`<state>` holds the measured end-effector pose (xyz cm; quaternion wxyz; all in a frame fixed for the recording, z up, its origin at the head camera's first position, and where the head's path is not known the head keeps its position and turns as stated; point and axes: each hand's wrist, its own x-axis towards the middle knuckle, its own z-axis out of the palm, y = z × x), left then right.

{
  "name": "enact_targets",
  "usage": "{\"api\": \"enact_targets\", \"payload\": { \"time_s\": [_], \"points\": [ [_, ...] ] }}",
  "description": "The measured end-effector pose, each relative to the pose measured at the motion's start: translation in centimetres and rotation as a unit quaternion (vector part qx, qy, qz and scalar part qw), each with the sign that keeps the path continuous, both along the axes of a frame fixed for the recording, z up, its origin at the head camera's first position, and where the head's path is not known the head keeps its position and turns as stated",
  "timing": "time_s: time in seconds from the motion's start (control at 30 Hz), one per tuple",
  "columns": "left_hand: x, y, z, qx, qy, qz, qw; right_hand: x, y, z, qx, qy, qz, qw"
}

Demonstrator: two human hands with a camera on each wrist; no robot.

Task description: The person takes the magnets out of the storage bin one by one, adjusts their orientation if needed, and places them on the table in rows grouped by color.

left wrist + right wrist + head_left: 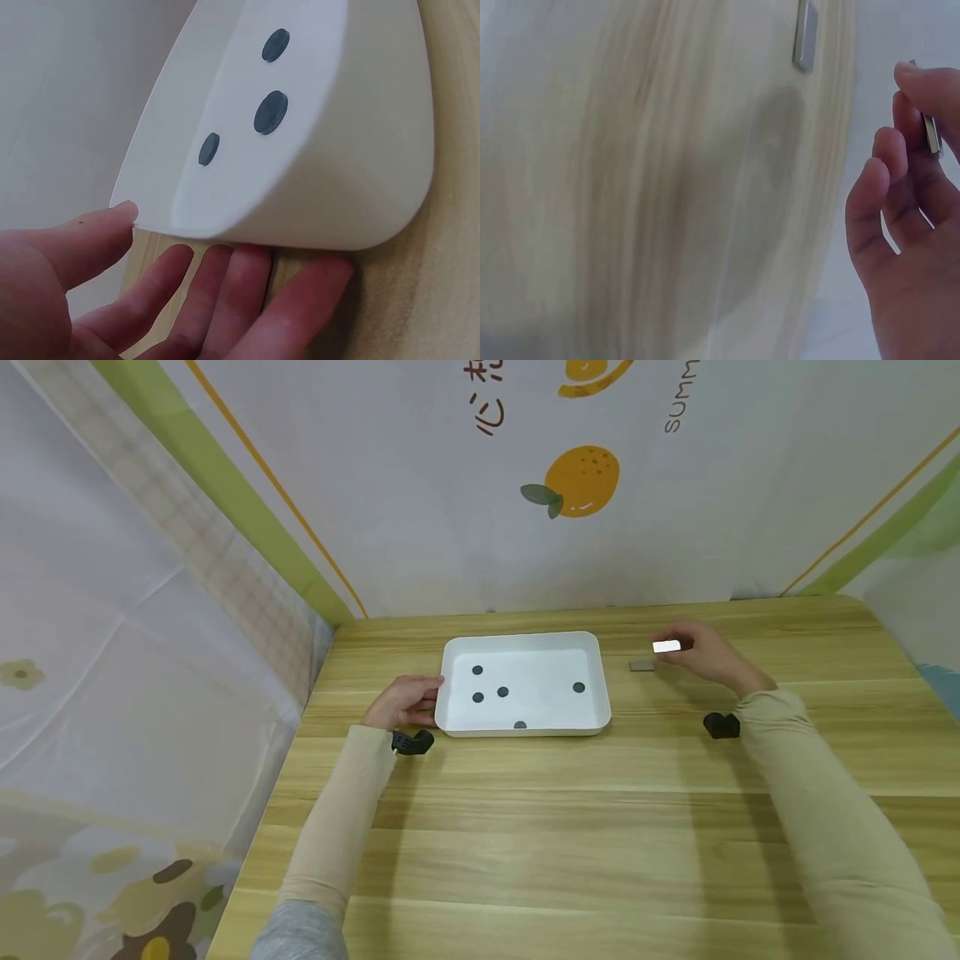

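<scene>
A white rectangular tray point(540, 664) lies on the table with several dark round discs point(503, 692) on its floor. At its left end, my left hand point(405, 700) holds the rim. The left wrist view shows the thumb point(101, 232) on the rim and the other fingers bent against the outer wall. To the right of the tray, my right hand point(708, 653) pinches a small flat silver bar point(931, 135) between thumb and fingers, raised over the table. A similar grey metal bar point(642, 666) lies on the wood just below that hand.
The wooden table point(540, 827) reaches back to a white curtain point(420, 527) printed with fruit. Another pale cloth point(112, 652) hangs along the left side. Black wrist devices sit by the left cuff point(412, 742) and right cuff point(722, 725).
</scene>
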<state>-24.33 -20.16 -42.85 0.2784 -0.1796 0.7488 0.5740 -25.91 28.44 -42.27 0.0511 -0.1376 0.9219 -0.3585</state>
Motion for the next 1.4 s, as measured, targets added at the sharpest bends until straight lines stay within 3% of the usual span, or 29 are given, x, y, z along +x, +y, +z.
{"api": "enact_targets", "payload": {
  "time_s": [0.43,0.7,1.4],
  "points": [
    [0.1,-0.2,-0.2,0.013,0.011,0.000,0.9999,0.6,3.9,-1.2,0.036,-0.032,-0.022,0.999],
    [0.0,-0.2,-0.5,0.015,0.008,0.007,0.9998,0.9,4.0,-1.4,0.070,-0.057,-0.001,0.996],
    [-0.1,0.1,-0.2,0.011,0.006,0.017,0.9998,0.5,4.0,-2.5,0.109,-0.013,0.014,0.994]
  ]
}}
